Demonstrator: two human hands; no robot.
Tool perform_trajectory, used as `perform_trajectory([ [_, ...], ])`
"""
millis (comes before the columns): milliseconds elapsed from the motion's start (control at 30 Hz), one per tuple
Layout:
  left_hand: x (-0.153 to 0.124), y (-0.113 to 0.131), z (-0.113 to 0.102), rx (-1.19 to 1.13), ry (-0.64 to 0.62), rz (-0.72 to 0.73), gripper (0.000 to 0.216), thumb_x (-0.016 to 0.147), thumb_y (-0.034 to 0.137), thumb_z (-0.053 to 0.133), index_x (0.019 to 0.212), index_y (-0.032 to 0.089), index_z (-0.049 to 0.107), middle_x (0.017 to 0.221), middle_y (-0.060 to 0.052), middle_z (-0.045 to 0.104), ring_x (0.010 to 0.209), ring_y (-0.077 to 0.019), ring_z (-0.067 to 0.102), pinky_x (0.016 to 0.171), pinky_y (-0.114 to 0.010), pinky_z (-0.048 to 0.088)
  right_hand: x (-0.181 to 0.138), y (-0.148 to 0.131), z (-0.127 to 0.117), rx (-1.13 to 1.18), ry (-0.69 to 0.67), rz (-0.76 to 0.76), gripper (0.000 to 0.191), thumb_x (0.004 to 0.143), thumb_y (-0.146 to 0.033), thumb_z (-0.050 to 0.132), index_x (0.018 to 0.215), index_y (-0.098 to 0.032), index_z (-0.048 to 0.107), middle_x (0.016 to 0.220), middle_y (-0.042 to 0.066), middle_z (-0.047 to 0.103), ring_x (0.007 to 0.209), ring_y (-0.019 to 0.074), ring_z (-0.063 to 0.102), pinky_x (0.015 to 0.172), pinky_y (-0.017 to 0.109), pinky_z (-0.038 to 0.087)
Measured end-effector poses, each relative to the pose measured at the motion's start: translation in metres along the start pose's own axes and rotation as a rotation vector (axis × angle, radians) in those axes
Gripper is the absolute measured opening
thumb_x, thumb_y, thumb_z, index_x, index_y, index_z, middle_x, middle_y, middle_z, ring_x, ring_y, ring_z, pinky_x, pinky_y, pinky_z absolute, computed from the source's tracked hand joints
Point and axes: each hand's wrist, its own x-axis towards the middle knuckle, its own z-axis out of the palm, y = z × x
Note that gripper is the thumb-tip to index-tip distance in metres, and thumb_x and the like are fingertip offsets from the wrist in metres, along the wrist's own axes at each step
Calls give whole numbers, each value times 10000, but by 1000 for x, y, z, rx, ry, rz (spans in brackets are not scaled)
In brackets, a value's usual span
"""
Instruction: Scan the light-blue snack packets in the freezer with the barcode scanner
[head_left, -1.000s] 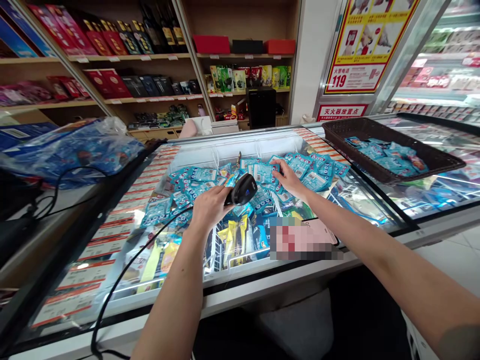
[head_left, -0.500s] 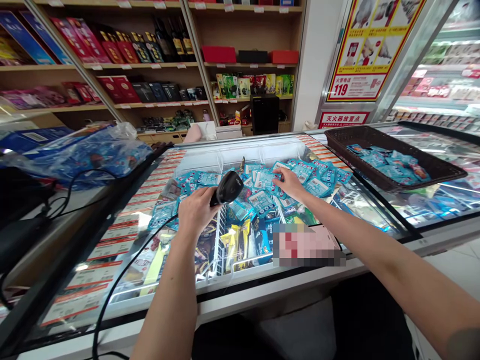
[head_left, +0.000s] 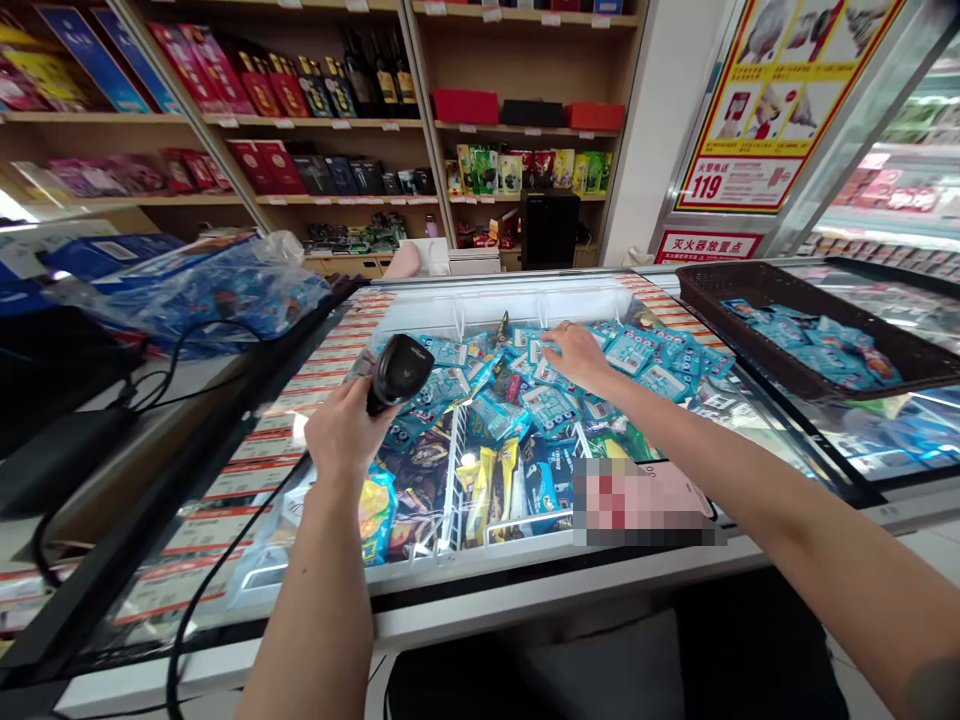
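My left hand [head_left: 341, 430] is wrapped around the handle of a black barcode scanner [head_left: 403, 370], whose head points away over the freezer's left part. From the scanner a black cable [head_left: 225, 560] runs down toward me. Small blue packets [head_left: 551, 408] lie spread in a heap across the glass top of the chest freezer. Over the middle of that heap is my right hand [head_left: 581, 355], fingers bent and somewhat apart, the tips close to or touching the packets. I see nothing held in it, though its underside is hidden.
A phone-like pink item [head_left: 652, 500], partly pixelated, lies at the freezer's front edge. To the right, a dark brown tray [head_left: 810, 375] holds more blue packets. A plastic-wrapped bundle [head_left: 247, 300] sits at the left. Stocked shelves [head_left: 330, 200] stand behind the freezer.
My left hand has moved the scanner left and toward me, away from the right hand. My right hand remains over the packets, its fingers less pinched. The view has shifted slightly left.
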Motion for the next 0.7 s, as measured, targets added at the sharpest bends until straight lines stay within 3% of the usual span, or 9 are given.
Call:
perform_trajectory([
  [200,-2,-6,-1,-12,-1,18,420,818,503,585,1123,216,626,1051,-83,695,944,-262,637,610,-311,337,38,-37,42,255,-194,-81,358,935,-310,484,1221,-150,631,1173,89,672,1063,209,599,927,306,413],
  [400,-3,-13,-2,-15,9,-22,416,806,496,599,1111,215,633,1001,-73,702,904,-263,647,598,-314,329,61,-59,71,306,-287,-44,598,904,-605,464,1281,-157,584,1256,133,636,1187,288,557,953,360,411],
  [567,-4,-10,-3,-23,13,31,390,812,476,606,1100,216,635,1022,-65,706,935,-261,651,600,-311,336,77,-77,85,271,-291,68,714,782,-763,505,1164,-176,642,1208,169,640,1208,347,519,982,422,381],
  [700,-4,-7,-3,-30,9,35,390,812,446,613,1123,212,635,1047,-73,702,954,-258,647,605,-309,349,86,-85,98,238,-272,135,642,613,-775,669,908,-206,703,1154,145,654,1205,367,502,992,455,373],
])
